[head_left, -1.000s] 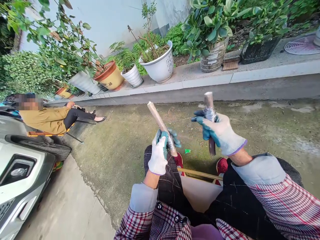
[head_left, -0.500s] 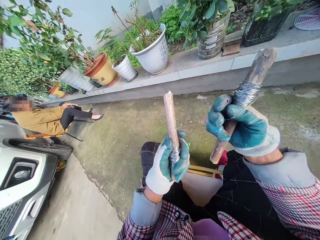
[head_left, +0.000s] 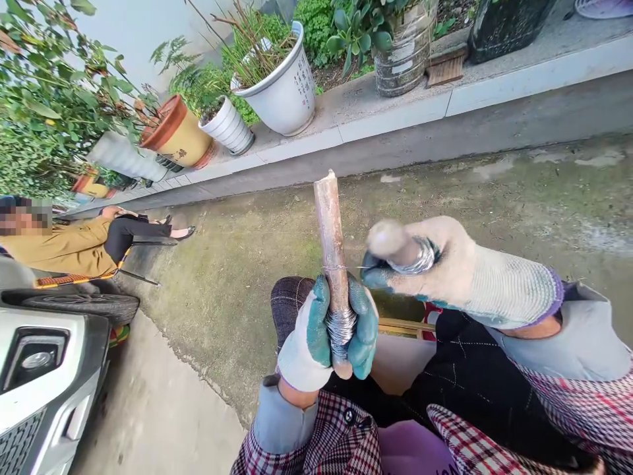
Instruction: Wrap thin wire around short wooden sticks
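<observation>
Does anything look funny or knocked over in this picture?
Yes, one thing might. A pale ribbed flowerpot seems to be lying on its side near the orange-rimmed pot, while the big white pot stands upright. It looks odd because pots usually stand up, but it's blurry, so I can't be sure.

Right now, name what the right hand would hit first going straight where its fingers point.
The right hand likely meets the upright stick held in the left hand, though depth is unclear.

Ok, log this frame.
left hand: grips wire-wound stick | right hand: grips second wire-wound stick, blurred | thin wire runs between them
</observation>
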Motion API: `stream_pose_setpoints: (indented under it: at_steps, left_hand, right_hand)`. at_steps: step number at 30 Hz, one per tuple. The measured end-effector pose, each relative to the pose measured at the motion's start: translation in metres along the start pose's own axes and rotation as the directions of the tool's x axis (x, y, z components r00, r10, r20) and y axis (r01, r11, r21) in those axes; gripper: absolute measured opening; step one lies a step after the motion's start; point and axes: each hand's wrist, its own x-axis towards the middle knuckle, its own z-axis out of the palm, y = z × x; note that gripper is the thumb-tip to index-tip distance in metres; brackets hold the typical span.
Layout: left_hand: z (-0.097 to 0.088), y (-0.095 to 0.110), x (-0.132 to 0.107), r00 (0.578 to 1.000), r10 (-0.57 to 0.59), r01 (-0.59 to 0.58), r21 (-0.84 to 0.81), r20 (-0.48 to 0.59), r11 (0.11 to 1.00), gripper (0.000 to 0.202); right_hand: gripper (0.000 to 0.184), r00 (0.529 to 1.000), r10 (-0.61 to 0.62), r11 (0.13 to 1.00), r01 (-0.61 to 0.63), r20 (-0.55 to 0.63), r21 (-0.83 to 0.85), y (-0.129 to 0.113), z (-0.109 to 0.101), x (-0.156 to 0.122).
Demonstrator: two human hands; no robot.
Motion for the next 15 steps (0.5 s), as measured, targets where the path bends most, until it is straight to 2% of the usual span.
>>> stream_pose_setpoints:
  at_steps: [4, 9, 13, 15]
  left_hand:
    - [-0.002, 0.005, 0.002, 0.999, 0.015, -0.015, 0.004, 0.046, 1.000, 0.046]
    - [-0.006, 0.002, 0.003, 0.995, 0.037, -0.042, 0.054, 0.090, 0.998, 0.060]
    - [-0.011, -0.001, 0.004, 0.986, 0.108, -0.119, 0.084, 0.128, 0.989, 0.071]
    - [-0.014, 0.002, 0.005, 0.989, 0.084, -0.101, 0.151, 0.119, 0.983, 0.074]
  right_hand:
    - [0.021, 0.982, -0.184, 0.983, 0.184, -0.039, -0.006, 0.002, 0.001, 0.000]
    - [0.012, 0.988, -0.143, 0.987, 0.140, 0.051, 0.075, -0.005, 0.006, -0.002]
    - [0.012, 0.970, -0.218, 0.974, 0.209, 0.106, 0.090, -0.003, 0.006, -0.005]
    - [0.015, 0.959, -0.255, 0.964, 0.242, 0.122, 0.107, 0.001, 0.004, -0.005]
